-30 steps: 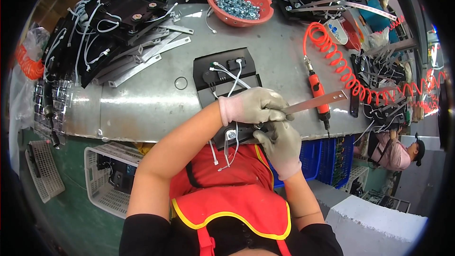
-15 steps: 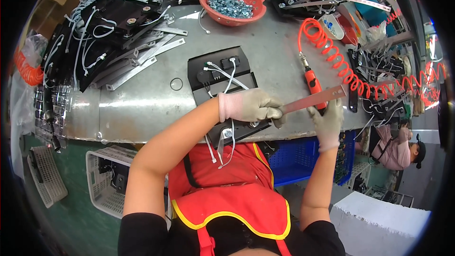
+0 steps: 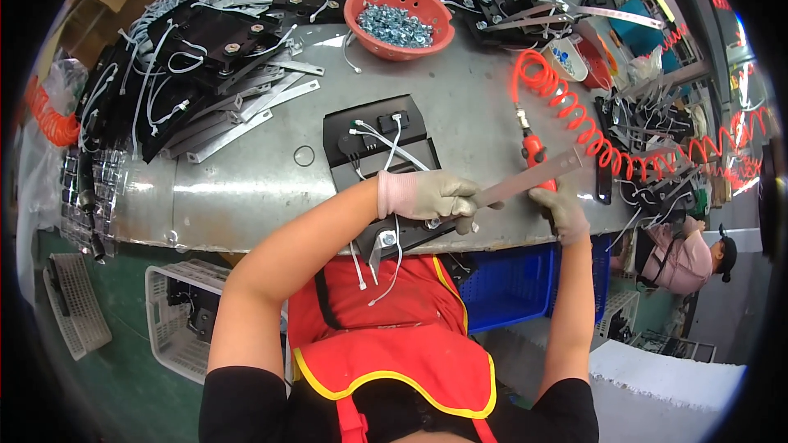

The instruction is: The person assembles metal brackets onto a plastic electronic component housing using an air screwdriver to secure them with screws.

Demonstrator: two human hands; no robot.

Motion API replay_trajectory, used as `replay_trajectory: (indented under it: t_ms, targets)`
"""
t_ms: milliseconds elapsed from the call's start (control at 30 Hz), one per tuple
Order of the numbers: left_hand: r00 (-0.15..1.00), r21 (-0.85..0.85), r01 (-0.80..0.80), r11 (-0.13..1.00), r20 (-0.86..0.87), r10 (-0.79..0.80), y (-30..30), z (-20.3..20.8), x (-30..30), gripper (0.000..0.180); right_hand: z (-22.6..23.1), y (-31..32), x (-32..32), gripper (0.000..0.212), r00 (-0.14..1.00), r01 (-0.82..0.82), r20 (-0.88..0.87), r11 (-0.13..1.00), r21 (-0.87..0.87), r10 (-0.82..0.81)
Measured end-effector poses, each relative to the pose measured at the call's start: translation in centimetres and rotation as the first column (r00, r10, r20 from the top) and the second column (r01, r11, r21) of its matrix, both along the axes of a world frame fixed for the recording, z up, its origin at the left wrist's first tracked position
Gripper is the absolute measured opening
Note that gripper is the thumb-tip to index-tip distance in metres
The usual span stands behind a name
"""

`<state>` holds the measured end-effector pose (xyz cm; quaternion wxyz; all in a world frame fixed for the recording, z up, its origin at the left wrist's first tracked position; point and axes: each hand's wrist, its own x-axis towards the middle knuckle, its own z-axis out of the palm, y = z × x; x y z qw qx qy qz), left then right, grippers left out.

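Left fingers (image 3: 455, 188) pinch strip (image 3: 525, 182) by its left end, over the plate (image 3: 373, 119). Strip slants right and far, crossing driver (image 3: 533, 150) in view. Driver's axis runs far to near; right fingers (image 3: 544, 196), nearer hand, curl at its near end, closure unclear.

Left hand (image 3: 435, 197) hides the near end of the metal strip (image 3: 532, 178), plus part of the black panel (image 3: 369, 161) below. Strip crosses the red driver (image 3: 533, 150), masking some of its body; driver tip is out of sight around the right hand (image 3: 564, 212). Can't tell if that hand grips it or only touches. Fasteners (image 3: 394, 26) in the red bowl (image 3: 386, 49): too small to type. Black assemblies (image 3: 297, 2) up top: cut by the upper edge. Dark contents (image 3: 199, 312) of the white crate (image 3: 174, 354): unreadable. Co-worker's (image 3: 677, 262) hands: too small.
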<state>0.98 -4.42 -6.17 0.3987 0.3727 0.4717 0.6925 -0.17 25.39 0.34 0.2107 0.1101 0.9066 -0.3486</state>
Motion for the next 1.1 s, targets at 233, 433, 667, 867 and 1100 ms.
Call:
replay_trajectory:
  t_ms: [233,433,667,867,1100]
  targets:
    - [0.981,-0.177,-0.003,0.984,-0.192,-0.032,-0.5,2.5,-0.4,0.029,3.0,-4.2,8.0,0.078,0.895,-0.173,-0.257,0.246,-0.954,-0.365]
    - [0.97,-0.108,-0.029,0.994,-0.242,0.002,-0.6,2.1,-0.2,0.028,5.5,-10.9,10.2,0.072,0.758,-0.351,-0.439,0.266,-0.898,-0.482]
    - [0.897,-0.116,-0.135,0.984,-0.436,0.072,-0.3,1.4,-0.5,0.032,2.4,-16.3,10.4,0.051,0.539,-0.449,-0.708,0.555,-0.7,-0.456]
    - [0.927,-0.211,-0.091,0.973,-0.375,0.005,-1.2,2.8,-0.5,0.033,0.8,-16.0,10.0,0.051,0.518,-0.503,-0.768,0.591,-0.63,-0.378]
    - [0.871,0.015,-0.183,0.983,-0.46,0.169,-0.5,1.4,-0.4,0.028,0.3,-16.0,10.0,0.052,0.561,-0.412,-0.787,0.738,-0.535,-0.257]
